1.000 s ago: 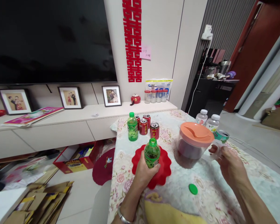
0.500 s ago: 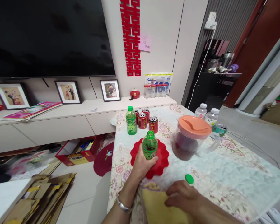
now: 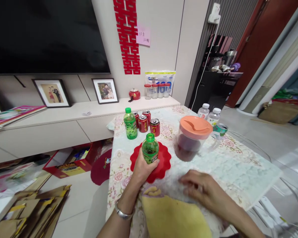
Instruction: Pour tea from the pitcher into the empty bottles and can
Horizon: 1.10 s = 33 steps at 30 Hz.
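My left hand [image 3: 143, 168] is wrapped round an uncapped green plastic bottle [image 3: 150, 148] with dark liquid in it. The bottle is upright over a red scalloped plate [image 3: 165, 162]; whether its base touches the plate is hidden. To the right of the plate, my right hand [image 3: 200, 186] hovers low over the tablecloth, palm down, fingers bent and fingertips apart, slightly blurred. No green cap shows now; the right hand covers that spot. Behind the plate stands a second green bottle [image 3: 130, 125], capped, beside several red drink cans [image 3: 155, 127].
A clear pitcher [image 3: 188, 143] of dark liquid with an orange lid stands right of the plate. Beyond it are two white-capped bottles [image 3: 214, 116] and a green can [image 3: 220, 129]. Flowered cloth [image 3: 238, 162] covers the table. A cabinet [image 3: 84, 112] runs along the wall.
My right hand has moved forward from above my lap to where the green cap lay, and the cap is now out of sight. The view has turned right; my left hand keeps the bottle.
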{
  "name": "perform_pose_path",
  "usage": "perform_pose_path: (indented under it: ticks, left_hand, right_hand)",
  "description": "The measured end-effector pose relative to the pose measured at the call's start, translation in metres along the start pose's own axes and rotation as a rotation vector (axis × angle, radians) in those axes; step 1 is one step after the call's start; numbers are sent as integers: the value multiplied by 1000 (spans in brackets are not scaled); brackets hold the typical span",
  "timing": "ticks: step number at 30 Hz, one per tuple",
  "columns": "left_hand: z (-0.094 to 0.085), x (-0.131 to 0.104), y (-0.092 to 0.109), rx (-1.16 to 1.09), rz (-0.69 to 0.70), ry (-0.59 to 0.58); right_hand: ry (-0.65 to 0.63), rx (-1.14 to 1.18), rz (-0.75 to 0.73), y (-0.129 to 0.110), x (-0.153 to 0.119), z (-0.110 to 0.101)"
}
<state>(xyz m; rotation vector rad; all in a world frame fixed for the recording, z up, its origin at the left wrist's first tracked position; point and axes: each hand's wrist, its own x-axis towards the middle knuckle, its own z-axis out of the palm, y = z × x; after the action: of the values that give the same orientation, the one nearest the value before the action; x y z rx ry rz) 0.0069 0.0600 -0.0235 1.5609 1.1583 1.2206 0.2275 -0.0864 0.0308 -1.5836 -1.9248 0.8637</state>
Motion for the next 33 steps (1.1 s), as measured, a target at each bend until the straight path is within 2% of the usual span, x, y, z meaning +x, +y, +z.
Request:
perform_pose_path:
  ticks: [2,4,8,12,16,18,21,24,26,30,33]
  left_hand:
    - [0,0,2,6,-5,-6]
    - [-1,0,5,11,-20,-14]
    - [-1,0,6,10,-47,-32]
    - [-1,-1,7,-10,-47,-46]
    - [-1,-2,8,-10,-59,-48]
    - [-1,-3,9,0,-45,-42]
    - [0,-3,7,-5,-40,-23]
    - [1,-2,5,-10,-23,5]
    - [3,-1,4,-11,6,18]
    - [5,-2,1,8,14,39]
    - [7,-1,-2,-3,8,49]
  right_hand:
    - [82,-220,125,13,5,-9]
    - [75,-303,176,26,10,-7]
    - [40,-348,168,42,13,8]
    - [65,-351,156,39,15,5]
    - [262,-143,-28,9,25,-14]
    - [363,-74,-140,-16,37,-25]
    - [417,-87,-274,-56,62,-41]
    - [366,-165,-390,-90,92,-51]
    - [304,-226,-451,-104,109,-54]
    - [131,-366,-463,-116,131,-55]
    - [59,-434,-460,-118,136,-56]
